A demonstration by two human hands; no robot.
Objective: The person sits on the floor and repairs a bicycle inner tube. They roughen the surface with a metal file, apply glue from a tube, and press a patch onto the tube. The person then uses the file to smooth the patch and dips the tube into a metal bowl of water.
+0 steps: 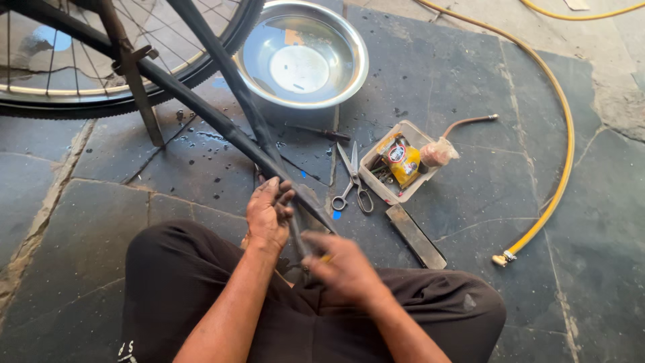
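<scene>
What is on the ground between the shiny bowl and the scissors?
In the head view, a dark-handled screwdriver lies on wet stone between the metal bowl and the scissors.

Limp black inner tube [228,128] across wet flagstones

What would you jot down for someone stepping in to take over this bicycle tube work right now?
Left hand: grip closed around the black rubber inner tube, pinning it over the lap.
Right hand: blurred, on the same tube nearer the body; what it holds cannot be told.
The tube runs up to the spoked bicycle wheel.
Within reach on the stone floor: steel scissors, white plastic tray of supplies, round steel basin of water, yellow air hose.
No patch visible on the tube.
</scene>
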